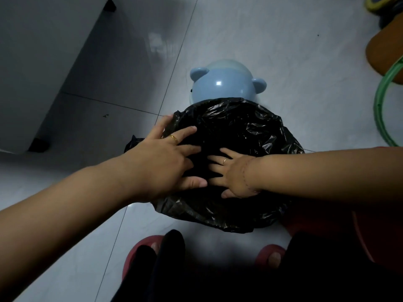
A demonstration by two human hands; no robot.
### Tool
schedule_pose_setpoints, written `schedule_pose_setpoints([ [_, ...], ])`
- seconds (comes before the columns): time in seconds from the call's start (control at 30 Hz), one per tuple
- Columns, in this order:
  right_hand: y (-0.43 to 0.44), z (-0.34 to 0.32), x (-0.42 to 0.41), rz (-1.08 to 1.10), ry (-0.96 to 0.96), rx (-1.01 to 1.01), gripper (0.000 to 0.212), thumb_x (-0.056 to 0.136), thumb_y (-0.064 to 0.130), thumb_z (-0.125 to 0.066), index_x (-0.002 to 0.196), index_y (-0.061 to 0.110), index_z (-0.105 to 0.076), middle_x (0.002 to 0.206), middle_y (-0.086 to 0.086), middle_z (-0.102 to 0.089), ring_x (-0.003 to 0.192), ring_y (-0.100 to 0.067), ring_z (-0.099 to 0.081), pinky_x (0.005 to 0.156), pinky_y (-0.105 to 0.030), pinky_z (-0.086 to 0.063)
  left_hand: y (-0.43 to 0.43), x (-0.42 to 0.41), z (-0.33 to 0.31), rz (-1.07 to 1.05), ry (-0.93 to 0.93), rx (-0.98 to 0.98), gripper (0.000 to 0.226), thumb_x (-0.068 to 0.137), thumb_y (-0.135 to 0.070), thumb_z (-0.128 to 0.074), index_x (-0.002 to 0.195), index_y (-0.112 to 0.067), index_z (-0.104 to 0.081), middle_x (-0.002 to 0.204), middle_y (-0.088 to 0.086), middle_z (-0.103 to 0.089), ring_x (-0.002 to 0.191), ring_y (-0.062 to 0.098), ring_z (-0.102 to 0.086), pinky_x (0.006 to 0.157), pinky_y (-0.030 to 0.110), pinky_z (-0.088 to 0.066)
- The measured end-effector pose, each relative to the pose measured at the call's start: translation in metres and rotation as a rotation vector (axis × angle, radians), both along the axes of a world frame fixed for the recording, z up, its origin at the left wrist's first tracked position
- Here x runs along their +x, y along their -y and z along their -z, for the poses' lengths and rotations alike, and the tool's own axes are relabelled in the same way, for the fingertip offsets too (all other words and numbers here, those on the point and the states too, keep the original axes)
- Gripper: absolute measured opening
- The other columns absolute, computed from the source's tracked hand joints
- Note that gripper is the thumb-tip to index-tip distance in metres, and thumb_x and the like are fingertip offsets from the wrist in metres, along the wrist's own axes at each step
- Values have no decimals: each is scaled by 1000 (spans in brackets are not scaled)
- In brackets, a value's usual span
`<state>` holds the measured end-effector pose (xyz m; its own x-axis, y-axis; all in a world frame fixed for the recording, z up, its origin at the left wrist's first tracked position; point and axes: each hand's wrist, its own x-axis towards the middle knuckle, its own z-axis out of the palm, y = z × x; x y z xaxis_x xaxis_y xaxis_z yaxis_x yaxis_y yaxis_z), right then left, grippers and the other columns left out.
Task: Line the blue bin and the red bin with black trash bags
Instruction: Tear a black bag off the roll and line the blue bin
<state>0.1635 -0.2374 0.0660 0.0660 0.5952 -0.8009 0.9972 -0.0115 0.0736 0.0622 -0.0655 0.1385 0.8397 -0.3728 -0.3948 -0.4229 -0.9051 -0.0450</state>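
Observation:
A black trash bag (250, 127) is spread over the mouth of a bin directly in front of me, hiding that bin's colour. My left hand (168, 162) lies with fingers spread on the bag's left rim and inner side. Deeper in the bag's hollow, my right hand (231, 173) presses flat, its fingers apart. Neither hand grips anything. Just behind the bag sits a pale blue rounded part with two bear ears (224, 83), touching the bag's far edge. A dark red shape (305, 221) shows at the bag's lower right; I cannot tell whether it is the red bin.
A bit of black plastic (133, 142) pokes out on the tiled floor left of the bin. White furniture on black feet (32, 73) fills the left. A green hoop (379, 110) and an orange-brown object (383, 53) lie at the right. My feet wear pink slippers (144, 247).

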Motion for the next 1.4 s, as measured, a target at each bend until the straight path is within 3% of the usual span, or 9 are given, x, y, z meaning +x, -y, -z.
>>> schedule_pose_setpoints([
  [0.13,2,-9,12,50,67,29,65,97,53,-26,150,32,4,159,-4,15,146,-28,15,116,-47,11,0,6,3,50,-53,53,104,68,-69,23,113,-31,-62,116,-17,-62,146,11,-10,106,51,26],
  [0.33,0,4,28,182,213,-38,73,94,58,-29,149,32,12,159,-5,12,146,-30,11,115,-47,10,-1,4,-3,27,-70,87,100,71,-70,20,115,-30,-61,115,-17,-61,144,12,-16,106,52,26],
  [0.5,16,-25,-8,137,33,-9,66,95,55,-27,151,29,-2,159,-4,13,145,-27,17,115,-49,13,1,-11,-12,50,138,-155,76,90,-69,-4,106,-32,-69,104,-18,-69,132,16,-45,113,51,0],
  [0.67,33,-38,-16,236,-61,-219,62,97,54,-22,151,28,-10,161,-3,-2,147,-24,8,115,-52,14,11,-27,-6,129,-130,-154,83,82,-75,1,110,-31,-64,108,-15,-66,136,7,-36,112,40,18],
  [0.9,36,-38,-14,287,-92,-152,62,97,54,-25,151,26,-15,159,-4,-10,147,-23,-1,117,-49,8,5,-20,-10,92,-84,-253,70,85,-77,-4,112,-38,-56,99,-16,-62,111,-1,-55,117,33,5],
  [1.03,21,-74,7,439,-288,464,42,95,39,-43,131,20,-52,134,-3,-53,125,-18,-47,107,-33,-33,-11,8,-26,-56,250,-626,64,93,-63,-21,103,-22,-69,101,-5,-70,99,11,-61,97,32,-36],
  [1.1,14,-100,29,641,-407,897,31,91,31,-48,112,17,-65,103,9,-67,97,-3,-59,92,-21,-42,-21,32,-33,-394,280,-836,58,92,-61,-29,109,-22,-68,104,-6,-69,96,8,-61,86,30,-46],
  [1.17,12,-109,60,853,-351,1175,28,87,27,-47,101,15,-69,87,9,-67,82,-8,-63,85,-26,-47,-35,60,-23,-693,299,-869,52,94,-55,-35,117,-21,-65,112,-3,-67,104,11,-60,89,29,-44],
  [1.4,27,-60,146,1235,19,1023,23,91,23,-51,108,13,-64,112,-6,-65,92,-19,-57,84,-25,-41,-52,118,25,-926,115,-794,50,98,-45,-37,133,-12,-52,135,10,-55,123,24,-50,100,35,-34],
])
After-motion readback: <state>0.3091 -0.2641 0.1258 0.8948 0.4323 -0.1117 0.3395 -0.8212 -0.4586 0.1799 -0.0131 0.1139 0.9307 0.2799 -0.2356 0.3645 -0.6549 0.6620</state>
